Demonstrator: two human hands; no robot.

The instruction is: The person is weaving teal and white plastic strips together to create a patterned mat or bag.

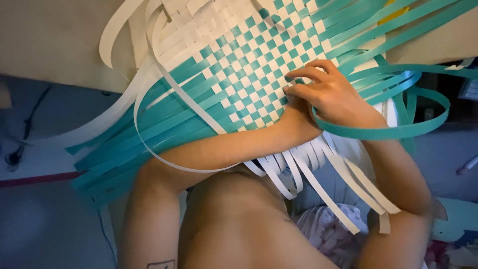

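Right hand (333,97) pinching strips at mat (249,84) edge; left hand hidden beneath, grip untellable; centre woven, long strips (149,134) loose.

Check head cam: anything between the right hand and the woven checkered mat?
Nothing. In the head view the right hand rests directly on the woven mat, fingertips pressing its teal-and-white checks; a loose teal strip loops over the wrist.

No packages, labels, signs or screens

Nothing of that kind can be made out in the head view; one small dark object at the far right edge is too cut off to identify.
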